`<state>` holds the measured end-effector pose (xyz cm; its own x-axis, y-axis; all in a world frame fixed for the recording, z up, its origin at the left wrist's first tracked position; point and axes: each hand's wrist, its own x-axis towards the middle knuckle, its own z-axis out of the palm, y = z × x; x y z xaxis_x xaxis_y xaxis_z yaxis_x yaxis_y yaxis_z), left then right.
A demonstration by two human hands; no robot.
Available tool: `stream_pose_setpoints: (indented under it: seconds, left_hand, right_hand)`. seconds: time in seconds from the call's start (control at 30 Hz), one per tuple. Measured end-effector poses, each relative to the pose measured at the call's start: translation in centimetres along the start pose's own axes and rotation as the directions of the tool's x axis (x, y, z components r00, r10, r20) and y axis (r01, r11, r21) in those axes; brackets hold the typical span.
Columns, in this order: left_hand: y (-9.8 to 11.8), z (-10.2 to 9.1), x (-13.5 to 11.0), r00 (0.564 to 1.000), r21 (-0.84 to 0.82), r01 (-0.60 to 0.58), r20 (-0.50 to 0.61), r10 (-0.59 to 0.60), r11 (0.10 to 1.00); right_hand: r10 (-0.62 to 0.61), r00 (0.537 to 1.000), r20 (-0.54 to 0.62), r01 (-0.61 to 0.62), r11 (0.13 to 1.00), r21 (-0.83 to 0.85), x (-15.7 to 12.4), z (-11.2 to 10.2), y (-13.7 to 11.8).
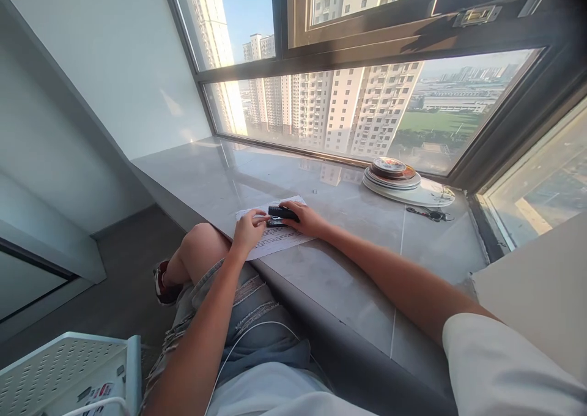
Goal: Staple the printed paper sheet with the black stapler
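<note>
A printed white sheet of paper (279, 237) lies on the grey stone window ledge (348, 269). On top of it sits a small black stapler-like device (277, 211). My right hand (305, 218) is closed over the device's right end. My left hand (247, 229) rests on the paper just left of the device, with its fingers curled and the fingertips touching the device's left end.
A stack of plates (403, 182) stands at the back right of the ledge, with a small dark bunch of keys (431, 214) in front of it. A white perforated rack (64, 373) is at the lower left. Windows rise behind the ledge.
</note>
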<state>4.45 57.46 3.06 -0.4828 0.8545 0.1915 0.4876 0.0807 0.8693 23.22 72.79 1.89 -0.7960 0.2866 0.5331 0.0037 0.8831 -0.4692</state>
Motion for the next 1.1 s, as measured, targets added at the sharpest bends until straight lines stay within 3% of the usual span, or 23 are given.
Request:
stream_pose_setpoints:
  seconds: [0.1, 0.23, 0.3, 0.4, 0.5, 0.9, 1.0, 1.1]
  left_hand:
    - [-0.5, 0.7, -0.4, 0.981, 0.416, -0.131, -0.074, 0.177, 0.900]
    - [-1.3, 0.7, 0.0, 0.997, 0.688, -0.071, 0.019, 0.080, 0.722]
    - [-1.7, 0.2, 0.5, 0.996, 0.723, -0.074, 0.087, 0.016, 0.687]
    - [-2.0, -0.6, 1.2, 0.991, 0.744, -0.089, 0.133, -0.016, 0.662]
    - [-2.1, -1.2, 1.5, 0.988, 0.749, -0.095, 0.154, -0.033, 0.655]
    - [-3.0, -2.1, 1.9, 0.989, 0.713, -0.141, 0.138, 0.059, 0.687]
    - [-2.9, -2.2, 1.9, 0.987, 0.725, -0.146, 0.154, 0.049, 0.674]
    - [-2.7, -2.0, 1.9, 0.985, 0.740, -0.142, 0.172, 0.019, 0.657]
  right_hand:
    - [0.043, 0.999, -0.028, -0.042, 0.999, 0.010, -0.1, -0.3, -0.2]
    - [0.133, 0.984, -0.122, -0.129, 0.991, 0.034, -0.5, -2.4, 1.6]
    - [0.211, 0.958, -0.192, -0.205, 0.977, 0.050, -0.9, -3.8, 3.3]
    - [0.352, 0.858, -0.374, -0.378, 0.926, 0.004, -1.6, -5.4, 5.7]
    - [0.424, 0.785, -0.451, -0.496, 0.867, -0.049, -1.9, -5.6, 6.8]
    - [0.418, 0.806, -0.418, -0.525, 0.831, -0.181, -1.7, -4.9, 4.9]
    - [0.426, 0.788, -0.445, -0.551, 0.810, -0.200, -1.6, -5.0, 4.4]
    - [0.368, 0.755, -0.544, -0.549, 0.808, -0.215, -0.9, -4.9, 2.9]
